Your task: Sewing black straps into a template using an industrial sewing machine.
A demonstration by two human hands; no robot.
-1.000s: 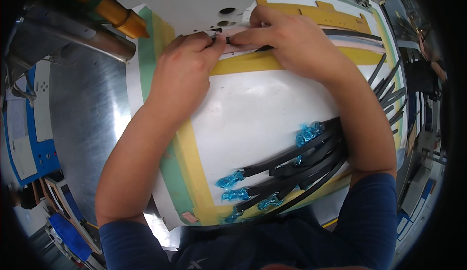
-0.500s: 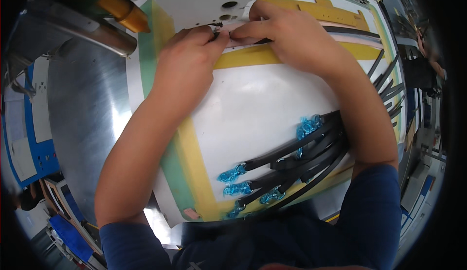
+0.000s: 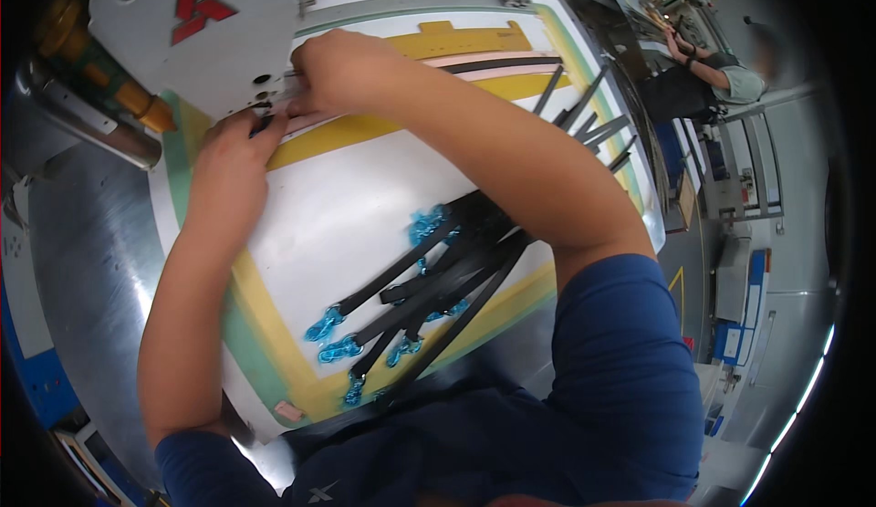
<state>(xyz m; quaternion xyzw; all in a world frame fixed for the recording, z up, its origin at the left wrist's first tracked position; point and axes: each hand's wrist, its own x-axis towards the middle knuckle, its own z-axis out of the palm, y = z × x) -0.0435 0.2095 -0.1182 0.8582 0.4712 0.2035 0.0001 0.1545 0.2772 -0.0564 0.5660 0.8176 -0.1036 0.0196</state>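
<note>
Black straps (image 3: 456,274) overlap the near yellow tape (image 3: 516,299); white sheet (image 3: 356,201) spreads beyond. Left hand (image 3: 233,160) narrowed, right hand (image 3: 342,73) curled, both at the black strip (image 3: 502,63), tight beside the machine head's (image 3: 146,37) lower edge; grips cannot be told.

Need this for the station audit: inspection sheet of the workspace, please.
Surface: white board, bordered with green tape and yellow tape.
Job's things: pale pink strip with a black strip along it; yellow template beyond.
Clutter: bundled black straps, several ends in blue wrapping; small pink scrap at the near left corner.
Grippers: bare left hand and right hand, close together at the pink strip's left part; exact grip hidden.
Cables: none identifiable for certain.
Surroundings: pale machine head above; metal table left; another person far right.
</note>
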